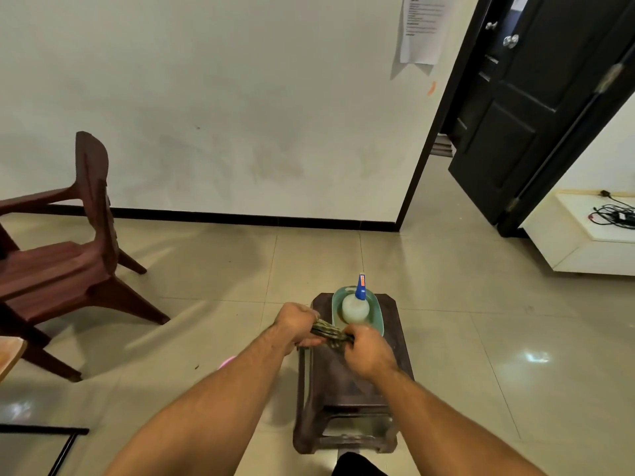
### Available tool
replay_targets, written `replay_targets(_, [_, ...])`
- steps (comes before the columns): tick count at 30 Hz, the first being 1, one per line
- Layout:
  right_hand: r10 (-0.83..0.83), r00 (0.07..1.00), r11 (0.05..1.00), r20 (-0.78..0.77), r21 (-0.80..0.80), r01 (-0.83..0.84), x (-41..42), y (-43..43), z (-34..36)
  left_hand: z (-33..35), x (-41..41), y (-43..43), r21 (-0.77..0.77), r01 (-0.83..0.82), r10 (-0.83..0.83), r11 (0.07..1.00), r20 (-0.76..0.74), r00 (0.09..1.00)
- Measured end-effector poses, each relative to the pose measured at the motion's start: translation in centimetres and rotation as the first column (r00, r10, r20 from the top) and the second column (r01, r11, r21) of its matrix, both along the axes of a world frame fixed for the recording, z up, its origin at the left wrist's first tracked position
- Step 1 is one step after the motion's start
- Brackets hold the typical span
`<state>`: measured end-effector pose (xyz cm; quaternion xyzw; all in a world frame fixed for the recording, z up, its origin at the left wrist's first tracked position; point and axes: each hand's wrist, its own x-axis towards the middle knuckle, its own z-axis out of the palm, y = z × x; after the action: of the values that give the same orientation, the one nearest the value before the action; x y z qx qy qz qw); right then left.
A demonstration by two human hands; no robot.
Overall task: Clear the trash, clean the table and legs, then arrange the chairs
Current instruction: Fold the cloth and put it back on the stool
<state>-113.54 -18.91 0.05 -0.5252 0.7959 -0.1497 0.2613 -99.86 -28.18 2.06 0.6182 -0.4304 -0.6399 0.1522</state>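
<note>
Both my hands grip a dark patterned cloth (328, 332), twisted tight between them above a dark brown plastic stool (395, 341). My left hand (295, 322) holds its left end, my right hand (369, 348) its right end. Just beyond the hands, a pale green basin (376, 312) rests on the stool's far end. Inside it stands a translucent bottle (354, 307) with a blue nozzle cap. A dark red wooden chair (68, 262) stands at the left on the tiled floor, facing left.
A white wall with a black skirting runs across the back. A black door (508, 125) stands open at the right, beside a low white cabinet (580, 235) with cables on it. A table corner (10, 352) and a black metal frame (44, 432) show at the left edge.
</note>
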Motion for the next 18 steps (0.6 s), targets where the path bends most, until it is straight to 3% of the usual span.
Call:
replay_targets(5, [-0.020, 1.000, 0.998, 0.021, 0.053, 0.019, -2.0, -0.1, 0.7, 0.3, 1.3, -0.4, 0.116, 0.245, -0.230, 0.963, -0.125, 0.965])
replay_targets(8, [-0.050, 0.999, 0.998, 0.006, 0.037, 0.050, -2.7, -0.3, 1.2, 0.3, 1.6, -0.4, 0.007, 0.345, -0.345, 0.939, -0.005, 0.939])
replay_targets(13, [-0.013, 1.000, 1.000, 0.021, 0.022, 0.012, -2.6, -0.7, 1.7, 1.0, 0.7, 0.0, -0.114, 0.359, -0.336, 0.926, 0.179, 0.925])
replay_targets(16, [-0.021, 1.000, 1.000, 0.016, 0.009, 0.021, -2.5, -0.8, 1.6, 1.5, 0.8, 0.2, -0.067, 0.569, -0.525, 0.819, 0.313, 0.792])
replay_targets(18, [-0.076, 0.997, 0.997, 0.030, -0.025, 0.077, -2.9, -0.9, 1.7, 1.4, 0.7, -0.3, -0.150, 0.557, -0.464, 0.817, 0.401, 0.790])
